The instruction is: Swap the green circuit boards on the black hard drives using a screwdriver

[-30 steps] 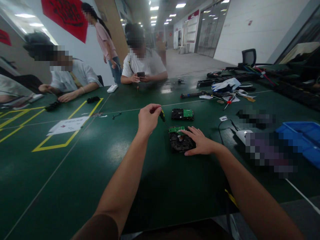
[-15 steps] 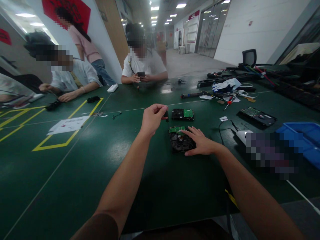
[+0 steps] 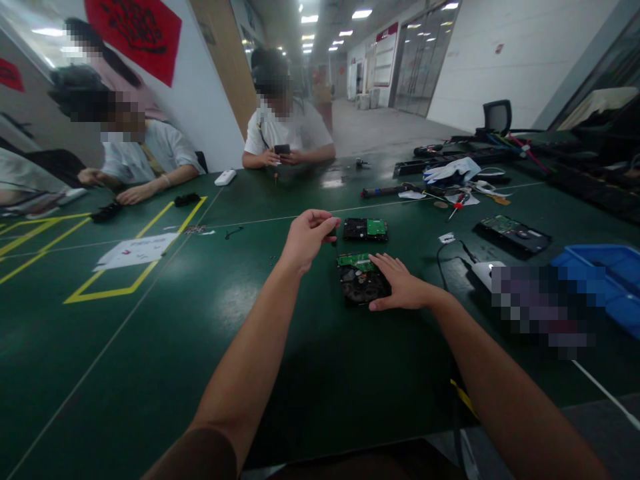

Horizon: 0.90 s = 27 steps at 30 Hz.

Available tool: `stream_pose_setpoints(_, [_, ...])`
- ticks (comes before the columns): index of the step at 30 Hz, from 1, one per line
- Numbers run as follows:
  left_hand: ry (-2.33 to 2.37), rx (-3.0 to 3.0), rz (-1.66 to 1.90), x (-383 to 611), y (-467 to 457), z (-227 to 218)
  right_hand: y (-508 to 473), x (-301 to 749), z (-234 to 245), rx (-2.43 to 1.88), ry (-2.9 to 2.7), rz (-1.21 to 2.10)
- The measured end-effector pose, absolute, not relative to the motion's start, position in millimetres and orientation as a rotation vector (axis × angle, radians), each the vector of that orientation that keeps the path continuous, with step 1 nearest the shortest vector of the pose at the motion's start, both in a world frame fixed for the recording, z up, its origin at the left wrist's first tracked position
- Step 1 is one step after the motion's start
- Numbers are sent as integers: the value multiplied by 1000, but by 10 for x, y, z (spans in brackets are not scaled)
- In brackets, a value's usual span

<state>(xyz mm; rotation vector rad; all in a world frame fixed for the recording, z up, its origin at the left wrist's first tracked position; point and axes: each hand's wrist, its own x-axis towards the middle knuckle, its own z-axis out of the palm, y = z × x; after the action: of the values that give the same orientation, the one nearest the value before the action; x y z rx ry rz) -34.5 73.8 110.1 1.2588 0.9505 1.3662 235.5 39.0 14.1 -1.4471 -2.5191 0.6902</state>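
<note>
My left hand (image 3: 306, 237) is closed round a small screwdriver (image 3: 332, 235) with a dark handle, its tip pointing down toward the green circuit board (image 3: 353, 260) of a black hard drive (image 3: 361, 280) on the green table (image 3: 150, 320). My right hand (image 3: 403, 285) lies flat with fingers spread on the right side of that drive, holding it down. A second hard drive (image 3: 365, 229) with a green board lies just behind.
A third drive (image 3: 513, 232) lies at right, with a blue tray (image 3: 607, 280) nearer the edge. Tools, a cloth and cables (image 3: 455, 177) lie at the far right. Seated people (image 3: 287, 130) are across and left; a paper sheet (image 3: 137, 248) lies inside yellow tape.
My left hand has shifted slightly right and down with the screwdriver, closer to the drive. A standing person at the back left has walked further left.
</note>
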Motion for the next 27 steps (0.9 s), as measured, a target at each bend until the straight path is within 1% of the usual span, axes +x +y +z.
stream_pose_setpoints(5, [925,1176,1315,-358,730,1120,399,2346,121,-1481,-2504,692])
stream_pose_setpoints(15, [1017,1254,1329,-395,763,1103,366,2334,179,-1458,-2525,683])
stream_pose_setpoints(27, [872,1141,1314,-351,709,1169,366,2339,188,-1489,-2535,695])
